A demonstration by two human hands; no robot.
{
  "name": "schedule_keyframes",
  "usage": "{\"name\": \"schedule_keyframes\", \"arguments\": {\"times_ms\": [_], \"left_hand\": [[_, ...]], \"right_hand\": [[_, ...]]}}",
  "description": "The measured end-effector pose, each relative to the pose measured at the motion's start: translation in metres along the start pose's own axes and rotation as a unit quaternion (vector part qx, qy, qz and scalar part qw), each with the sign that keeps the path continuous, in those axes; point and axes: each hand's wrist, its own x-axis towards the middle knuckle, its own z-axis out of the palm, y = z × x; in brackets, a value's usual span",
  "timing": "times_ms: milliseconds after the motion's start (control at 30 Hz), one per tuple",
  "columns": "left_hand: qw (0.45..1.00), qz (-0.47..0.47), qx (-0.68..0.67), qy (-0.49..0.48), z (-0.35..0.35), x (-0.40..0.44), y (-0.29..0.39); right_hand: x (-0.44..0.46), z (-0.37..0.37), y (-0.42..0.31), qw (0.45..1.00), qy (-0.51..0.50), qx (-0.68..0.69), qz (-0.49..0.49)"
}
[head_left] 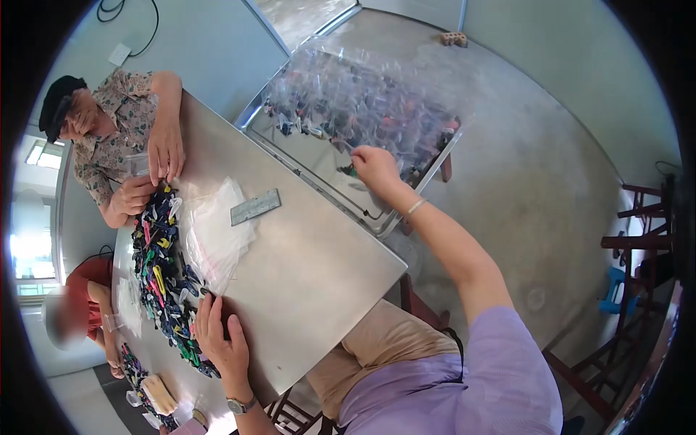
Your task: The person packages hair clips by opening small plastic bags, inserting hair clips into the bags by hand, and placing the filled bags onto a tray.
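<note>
My left hand (223, 344) rests at the near side of a long pile of small colourful items (158, 283) on the metal table (319, 283), its fingers apart and fingertips touching the pile's edge. Out over a metal-framed tray (312, 154) beside the table, my right hand (377, 172) is closed on a clear plastic bag (342, 165) with small dark items in it. Many similar filled clear bags (362, 98) cover the tray's far part. Between the pile and a grey-green flat bar (255, 207) lies a stack of empty clear bags (217, 232).
A person in a patterned shirt (109, 138) works with both hands at the pile's far end. Another person in red (94, 293) sits across the table. Dark red stools (638, 243), a blue stool (616, 290) and a brick (454, 39) are on the floor.
</note>
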Motion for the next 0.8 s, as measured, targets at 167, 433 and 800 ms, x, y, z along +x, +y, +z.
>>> {"name": "schedule_keyframes", "arguments": {"times_ms": [167,433,800], "left_hand": [[1.000,-0.003,0.006,0.000,0.001,0.000,-0.002],[1.000,0.001,-0.006,0.004,0.001,0.000,-0.003],[1.000,-0.006,0.003,0.013,0.000,0.000,0.001]], "right_hand": [[0.033,0.014,0.002,0.996,0.070,-0.055,-0.015],[-0.023,0.011,0.036,0.979,-0.034,-0.048,-0.194],[0.014,0.027,0.047,0.971,-0.116,-0.192,-0.087]]}}
